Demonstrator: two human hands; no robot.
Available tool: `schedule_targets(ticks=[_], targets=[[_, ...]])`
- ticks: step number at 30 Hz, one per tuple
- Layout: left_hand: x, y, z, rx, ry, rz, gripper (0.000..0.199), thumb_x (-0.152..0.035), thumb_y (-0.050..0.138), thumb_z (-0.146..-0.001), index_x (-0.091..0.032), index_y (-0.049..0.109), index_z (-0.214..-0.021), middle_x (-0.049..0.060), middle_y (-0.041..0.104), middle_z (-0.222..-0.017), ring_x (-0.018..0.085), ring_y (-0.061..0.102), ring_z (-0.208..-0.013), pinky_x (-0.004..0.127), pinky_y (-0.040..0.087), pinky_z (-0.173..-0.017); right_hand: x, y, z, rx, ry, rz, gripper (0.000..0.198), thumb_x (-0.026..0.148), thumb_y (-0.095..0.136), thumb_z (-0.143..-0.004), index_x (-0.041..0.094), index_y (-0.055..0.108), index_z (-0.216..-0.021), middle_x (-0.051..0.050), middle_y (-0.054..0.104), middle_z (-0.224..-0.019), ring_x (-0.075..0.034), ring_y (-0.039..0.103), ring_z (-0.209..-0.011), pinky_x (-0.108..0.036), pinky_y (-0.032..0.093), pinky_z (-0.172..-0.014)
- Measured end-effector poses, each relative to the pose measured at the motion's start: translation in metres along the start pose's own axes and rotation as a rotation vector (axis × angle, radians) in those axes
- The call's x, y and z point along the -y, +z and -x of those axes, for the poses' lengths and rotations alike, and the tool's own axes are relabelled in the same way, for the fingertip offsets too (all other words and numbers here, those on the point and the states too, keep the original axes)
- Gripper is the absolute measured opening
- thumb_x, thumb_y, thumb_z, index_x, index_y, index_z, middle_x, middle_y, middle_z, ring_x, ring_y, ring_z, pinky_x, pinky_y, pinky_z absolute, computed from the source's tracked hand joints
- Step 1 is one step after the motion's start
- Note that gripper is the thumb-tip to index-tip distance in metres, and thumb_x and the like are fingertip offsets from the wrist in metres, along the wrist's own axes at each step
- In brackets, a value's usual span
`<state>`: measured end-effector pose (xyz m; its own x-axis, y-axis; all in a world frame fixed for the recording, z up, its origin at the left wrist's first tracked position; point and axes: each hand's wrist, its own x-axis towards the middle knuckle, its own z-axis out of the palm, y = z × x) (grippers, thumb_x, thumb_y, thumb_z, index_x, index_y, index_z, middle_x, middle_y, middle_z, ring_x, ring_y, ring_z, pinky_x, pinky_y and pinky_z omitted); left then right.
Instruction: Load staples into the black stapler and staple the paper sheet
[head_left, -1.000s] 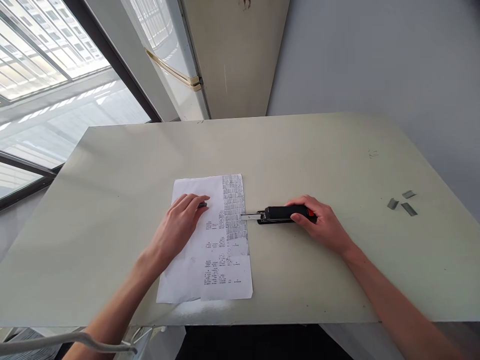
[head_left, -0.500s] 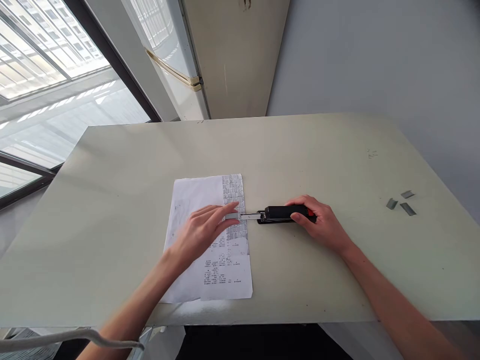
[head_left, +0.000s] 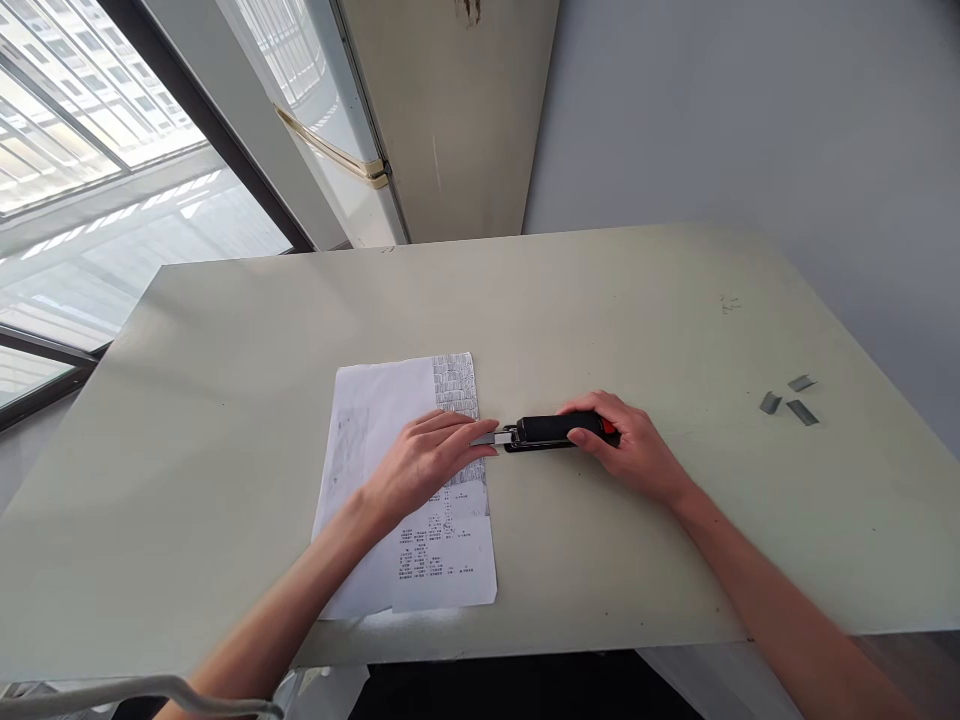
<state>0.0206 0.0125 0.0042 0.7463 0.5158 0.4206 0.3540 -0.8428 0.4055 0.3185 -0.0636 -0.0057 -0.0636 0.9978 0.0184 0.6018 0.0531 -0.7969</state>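
Note:
A black stapler point(head_left: 551, 430) with a red patch at its rear lies on the table, right of the papers. Its silver metal staple tray point(head_left: 501, 438) sticks out of the front end, pointing left. My right hand point(head_left: 626, 440) is wrapped around the stapler's rear. Over the papers' right edge, my left hand point(head_left: 439, 455) has thumb and fingers closed about the tray's outer end. Beneath that hand lie white paper sheets point(head_left: 375, 400) with printed text and a densely patterned strip along the right side. Staples inside the tray cannot be made out.
Several small grey staple strips point(head_left: 802, 411) lie at the right of the pale table point(head_left: 247, 480). A grey cable point(head_left: 135, 688) crosses the lower left corner. Behind the table stand a white fridge-like cabinet with a gold handle point(head_left: 330, 148), a window and a grey wall.
My left hand has moved right towards the stapler, and less of the metal tray sticks out. My right hand keeps its hold. The whole view has shifted slightly.

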Motion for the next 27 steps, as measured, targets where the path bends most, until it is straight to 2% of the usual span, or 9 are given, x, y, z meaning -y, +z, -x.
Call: schedule_targets(ticks=[9, 19, 23, 27], targets=[[0.002, 0.002, 0.001, -0.025, 0.003, 0.017, 0.025, -0.033, 0.065, -0.105, -0.021, 0.068, -0.127, 0.006, 0.08, -0.102, 0.02, 0.077, -0.094, 0.034, 0.064, -0.083, -0.001, 0.0, 0.0, 0.012, 0.016, -0.019, 0.041, 0.067, 0.056, -0.1, 0.031, 0.072, -0.11, -0.005, 0.072, -0.099, -0.023, 0.06, -0.086, -0.035, 0.049, -0.069], [-0.001, 0.005, -0.002, 0.031, -0.002, -0.086, 0.026, -0.037, 0.06, -0.108, -0.022, 0.072, -0.125, 0.007, 0.078, -0.103, 0.02, 0.074, -0.095, 0.034, 0.059, -0.083, 0.001, 0.0, 0.0, 0.013, 0.013, -0.031, 0.038, 0.065, 0.057, -0.1, 0.031, 0.071, -0.108, -0.005, 0.072, -0.1, -0.023, 0.06, -0.088, -0.035, 0.049, -0.069], [0.003, -0.004, 0.003, 0.066, -0.045, -0.045, 0.028, -0.041, 0.062, -0.106, -0.026, 0.072, -0.128, 0.005, 0.079, -0.11, 0.023, 0.07, -0.104, 0.039, 0.056, -0.089, 0.002, 0.0, 0.0, 0.01, 0.022, -0.034, 0.04, 0.066, 0.056, -0.1, 0.03, 0.071, -0.107, -0.006, 0.072, -0.099, -0.024, 0.061, -0.087, -0.037, 0.05, -0.071], [0.017, -0.016, 0.013, 0.082, -0.087, -0.038, 0.019, -0.038, 0.062, -0.106, -0.031, 0.078, -0.114, 0.001, 0.08, -0.113, 0.023, 0.067, -0.103, 0.041, 0.054, -0.09, 0.004, -0.002, 0.0, 0.016, 0.046, -0.083, 0.037, 0.065, 0.06, -0.098, 0.03, 0.072, -0.108, -0.005, 0.071, -0.098, -0.023, 0.06, -0.084, -0.036, 0.051, -0.072]])
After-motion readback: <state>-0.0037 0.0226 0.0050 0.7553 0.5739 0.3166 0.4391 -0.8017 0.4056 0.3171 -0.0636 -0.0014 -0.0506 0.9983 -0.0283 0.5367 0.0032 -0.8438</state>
